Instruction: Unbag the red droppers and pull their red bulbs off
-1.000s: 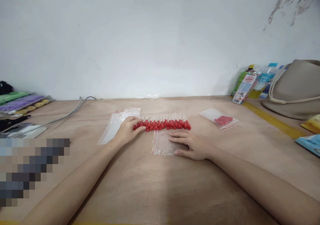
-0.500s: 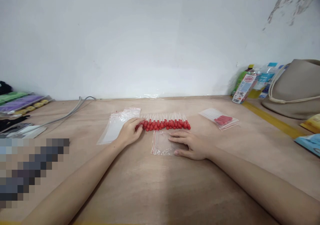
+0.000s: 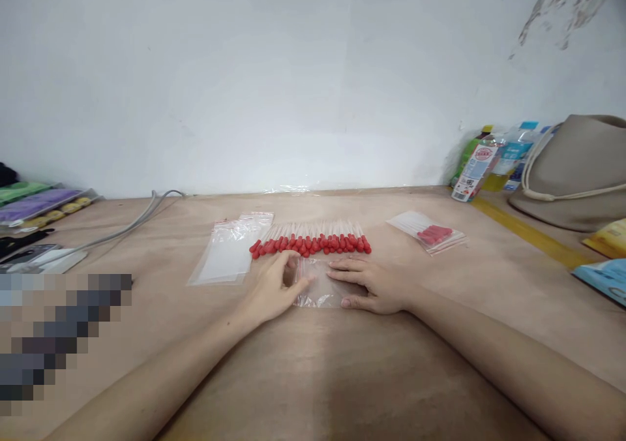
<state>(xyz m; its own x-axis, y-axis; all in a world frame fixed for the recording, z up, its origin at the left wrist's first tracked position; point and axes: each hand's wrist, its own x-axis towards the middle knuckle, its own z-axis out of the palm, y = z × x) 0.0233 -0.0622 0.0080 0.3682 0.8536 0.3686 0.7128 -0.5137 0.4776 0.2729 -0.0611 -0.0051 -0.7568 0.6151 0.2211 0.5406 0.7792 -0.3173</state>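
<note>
In the head view, a flat, clear plastic zip bag (image 3: 320,291) is seen at the centre of the frame, on the brown wooden desk (image 3: 313,376). It is judged light, limp and slippery, best pinched at its red-lined left edge. Its right part is covered by the right hand (image 3: 379,286), fingers spread, nothing clasped. Its left edge is overlapped by the left hand (image 3: 272,288), thumb and fingers parted; contact there cannot be told.

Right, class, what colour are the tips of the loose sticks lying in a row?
The tips are red; the head view shows them best.
</note>
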